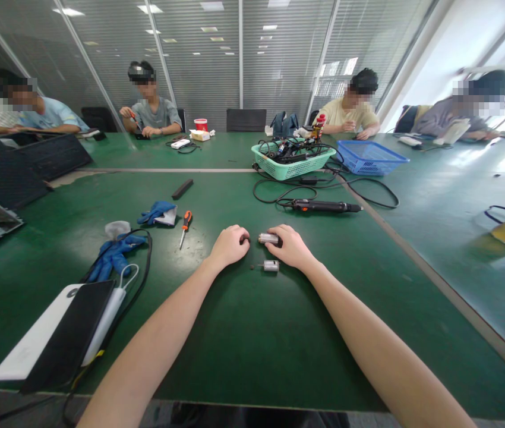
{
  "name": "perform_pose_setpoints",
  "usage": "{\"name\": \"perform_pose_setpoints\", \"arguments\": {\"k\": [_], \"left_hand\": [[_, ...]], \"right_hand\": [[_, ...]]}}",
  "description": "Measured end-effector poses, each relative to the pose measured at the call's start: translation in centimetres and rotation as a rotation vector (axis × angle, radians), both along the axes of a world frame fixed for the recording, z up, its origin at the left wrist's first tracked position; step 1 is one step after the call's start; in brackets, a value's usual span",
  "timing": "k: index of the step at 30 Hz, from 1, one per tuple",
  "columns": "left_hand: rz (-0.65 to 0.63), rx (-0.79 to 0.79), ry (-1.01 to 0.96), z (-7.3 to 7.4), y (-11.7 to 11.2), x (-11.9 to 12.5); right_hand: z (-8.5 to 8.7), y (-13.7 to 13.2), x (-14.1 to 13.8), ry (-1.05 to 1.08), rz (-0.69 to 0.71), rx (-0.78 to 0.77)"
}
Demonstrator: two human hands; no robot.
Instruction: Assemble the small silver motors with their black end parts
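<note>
My right hand [290, 245] is closed on a silver cylindrical motor [268, 238], which lies on its side with its end towards my left hand. Just across a small gap, my left hand [230, 244] curls its fingers round a small dark piece [244, 239], mostly hidden and too small to name. Below both hands a second small motor [271, 266] rests on the green table, its thin shaft pointing left. Beside that shaft's tip sits a tiny dark part [252, 267]. An orange-handled screwdriver [185, 224] lies left of my left hand.
Beyond my hands are a black electric screwdriver [326, 206], a green basket [286, 170] of cables and tools, and a blue basket [371, 159]. Blue gloves [114, 255], a white power bank [107, 321] and a phone [34, 333] lie left. Several people sit around the table.
</note>
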State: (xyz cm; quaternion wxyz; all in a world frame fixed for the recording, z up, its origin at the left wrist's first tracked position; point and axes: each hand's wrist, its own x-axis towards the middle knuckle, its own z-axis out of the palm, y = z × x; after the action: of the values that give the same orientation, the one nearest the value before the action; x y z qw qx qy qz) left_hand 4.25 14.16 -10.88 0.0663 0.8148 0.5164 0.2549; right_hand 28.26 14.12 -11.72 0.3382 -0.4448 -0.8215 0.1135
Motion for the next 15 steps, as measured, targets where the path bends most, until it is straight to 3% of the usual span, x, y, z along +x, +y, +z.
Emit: {"name": "perform_pose_setpoints", "arguments": {"k": [5,11,15], "left_hand": [[0.037,0.008,-0.061,0.0,0.2,-0.8],[0.263,-0.018,0.073,0.5,0.7,-2.5],[0.328,-0.041,0.113,0.5,0.9,-3.3]], "right_hand": [[0.0,0.1,0.1,0.106,-0.057,-0.035],[0.0,0.3,0.8,0.298,-0.190,-0.062],[0.1,0.1,1.2,0.382,-0.308,-0.043]]}}
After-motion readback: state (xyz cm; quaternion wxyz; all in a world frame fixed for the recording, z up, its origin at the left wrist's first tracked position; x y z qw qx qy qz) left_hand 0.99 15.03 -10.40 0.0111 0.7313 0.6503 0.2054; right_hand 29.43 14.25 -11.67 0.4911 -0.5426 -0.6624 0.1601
